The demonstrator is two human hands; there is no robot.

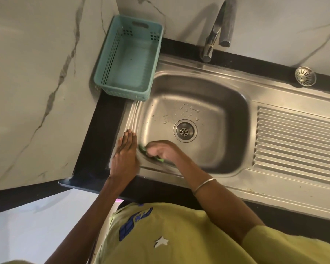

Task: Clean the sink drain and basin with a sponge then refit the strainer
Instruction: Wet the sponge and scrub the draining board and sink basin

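We see the right hand (161, 150) down in the basin (213, 103), at its near-left corner, fingers curled round a green sponge (143, 149) and pressing it against the left wall of the basin. Hand and sponge are motion-blurred; only green edges of the sponge show past the fingers. A thin bangle (204, 184) sits on that forearm.

The left hand (125, 153) lies flat on the sink's left rim, fingers straight and together, holding nothing, just beside the right hand.

The drain (184, 130) is uncovered in the middle of the basin floor, with water drops scattered on the steel behind it. The strainer (304, 76) is out of the drain: it sits upright at the back edge of the sink, behind the ribbed drainboard (297, 141), well apart from both hands.

A teal basket (111, 60) stands in the back-left corner of the counter (101, 134), its front corner overhanging the sink rim. We can't see anything inside it. The tap (215, 33) rises from the back edge, spout over the basin. The person wears a yellow-green shirt (179, 235).
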